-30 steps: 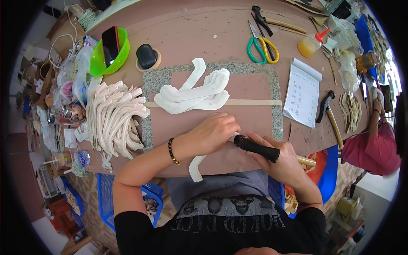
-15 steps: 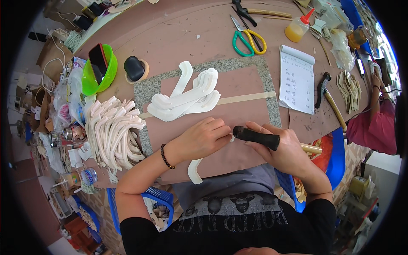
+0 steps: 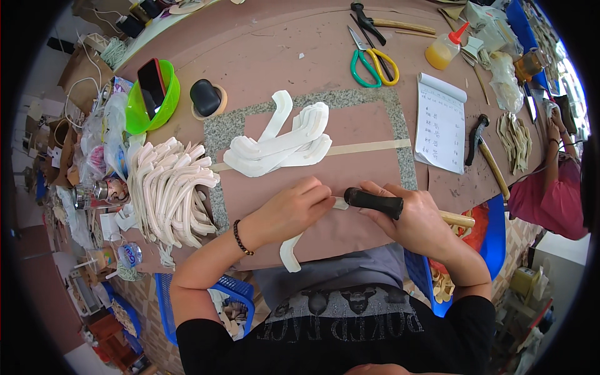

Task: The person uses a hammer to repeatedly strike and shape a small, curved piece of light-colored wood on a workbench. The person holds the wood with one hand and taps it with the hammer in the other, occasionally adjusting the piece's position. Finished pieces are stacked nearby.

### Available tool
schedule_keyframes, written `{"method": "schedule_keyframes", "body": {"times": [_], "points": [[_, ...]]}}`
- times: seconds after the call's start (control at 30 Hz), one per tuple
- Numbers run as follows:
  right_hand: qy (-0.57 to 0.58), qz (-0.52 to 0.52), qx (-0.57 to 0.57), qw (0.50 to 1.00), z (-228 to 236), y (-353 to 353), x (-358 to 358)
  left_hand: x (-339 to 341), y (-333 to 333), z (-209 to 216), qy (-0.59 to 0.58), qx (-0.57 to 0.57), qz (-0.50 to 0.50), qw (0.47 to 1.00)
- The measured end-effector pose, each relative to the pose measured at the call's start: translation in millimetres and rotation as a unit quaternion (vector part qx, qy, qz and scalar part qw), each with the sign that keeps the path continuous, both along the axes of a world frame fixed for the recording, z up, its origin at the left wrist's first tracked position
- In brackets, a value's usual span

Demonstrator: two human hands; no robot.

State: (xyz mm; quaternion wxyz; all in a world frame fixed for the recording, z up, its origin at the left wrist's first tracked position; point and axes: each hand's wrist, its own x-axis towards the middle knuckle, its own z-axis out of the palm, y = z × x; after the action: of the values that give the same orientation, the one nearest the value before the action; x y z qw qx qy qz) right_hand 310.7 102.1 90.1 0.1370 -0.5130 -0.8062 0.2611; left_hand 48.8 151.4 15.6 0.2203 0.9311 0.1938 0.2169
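My right hand point(image 3: 412, 215) is closed round the wooden handle of a hammer point(image 3: 374, 203), its black head pointing toward my left hand. My left hand point(image 3: 294, 209) pinches a thin, pale, curved strip point(image 3: 289, 253). One end of that strip sticks out below the wrist, and a small pale tip shows between the fingers and the hammer head; its middle is hidden under the hand. Just beyond lies a small pile of white curved strips point(image 3: 275, 153). A larger heap of cream strips point(image 3: 172, 194) is left of my left forearm.
A notepad point(image 3: 440, 122), another hammer point(image 3: 484, 153), scissors point(image 3: 373, 62) and a glue bottle point(image 3: 444, 50) lie to the right and far side. A green bowl point(image 3: 165, 112) with a phone stands left. Blue baskets point(image 3: 165, 306) flank my lap. Another person point(image 3: 550, 194) sits at far right.
My left hand has drawn slightly left, away from the hammer head, and more of the strip's tip shows between them. The hammer stays in my right hand. The whole view has shifted a little.
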Motion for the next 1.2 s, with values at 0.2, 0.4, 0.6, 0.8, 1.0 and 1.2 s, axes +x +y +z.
{"method": "schedule_keyframes", "body": {"times": [0.2,0.4,0.6,0.8,1.0,1.2], "points": [[-0.01,-0.005,-0.019,1.0,4.5,6.7,-15.7,-3.9,-4.7,-6.0,-0.04,-0.042,0.053,0.997],[0.016,-0.007,-0.016,1.0,7.7,15.4,-18.8,-5.4,-12.3,-6.4,-0.031,-0.022,0.104,0.994],[-0.009,0.045,0.038,0.998,-8.3,17.5,-20.7,-6.1,-17.0,-5.1,-0.029,-0.018,0.138,0.99],[-0.025,0.038,0.036,0.998,-3.7,18.0,-22.5,-10.5,-12.2,-8.1,-0.062,-0.025,0.122,0.99],[0.01,0.033,0.048,0.998,-3.2,19.1,-21.6,-6.1,-20.8,-4.6,0.01,0.073,0.081,0.994],[0.003,0.033,0.055,0.998,-11.8,18.7,-27.0,-6.1,-29.1,1.6,-0.009,0.036,0.186,0.982]]}}
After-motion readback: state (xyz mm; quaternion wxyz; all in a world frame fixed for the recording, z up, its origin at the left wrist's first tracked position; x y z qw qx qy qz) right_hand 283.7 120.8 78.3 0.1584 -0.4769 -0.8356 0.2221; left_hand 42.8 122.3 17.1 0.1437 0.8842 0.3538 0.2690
